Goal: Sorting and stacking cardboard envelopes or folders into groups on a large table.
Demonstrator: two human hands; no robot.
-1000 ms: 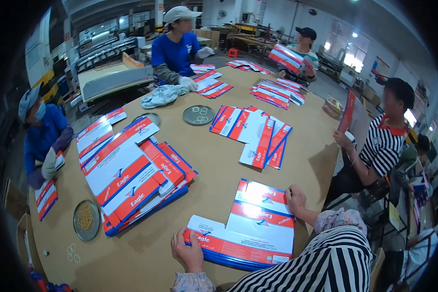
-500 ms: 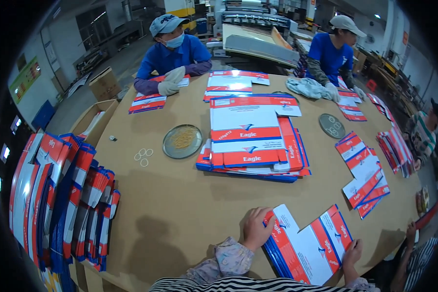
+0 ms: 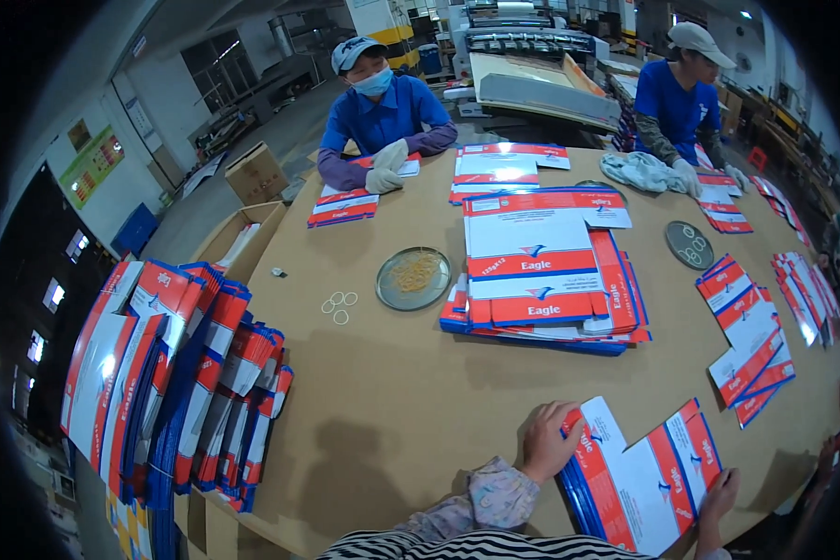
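Observation:
In front of me at the near right lies a stack of flat, unfolded cartons [image 3: 639, 490], red, white and blue, with blue edges showing along its left side. My left hand [image 3: 548, 441] is closed on the stack's upper left edge, fingers over the top. At the right edge my right hand [image 3: 719, 499] grips the same stack, partly cut off by the body below. Beyond my hands stands a larger pile of similar cartons [image 3: 532, 247], its top sheets lying askew.
Left of the pile sits a round plate of rubber bands [image 3: 414, 278], beside loose white bands [image 3: 341, 303]. Tall bundled cartons [image 3: 173, 373] crowd the left edge. Across the table [image 3: 383, 364] are two co-workers in blue [image 3: 383, 121]; another plate [image 3: 689, 245] lies right.
My view has turned left, so the table and everything on it appear farther right. Both hands keep their hold on the carton stack. The masked co-worker's head has turned toward me.

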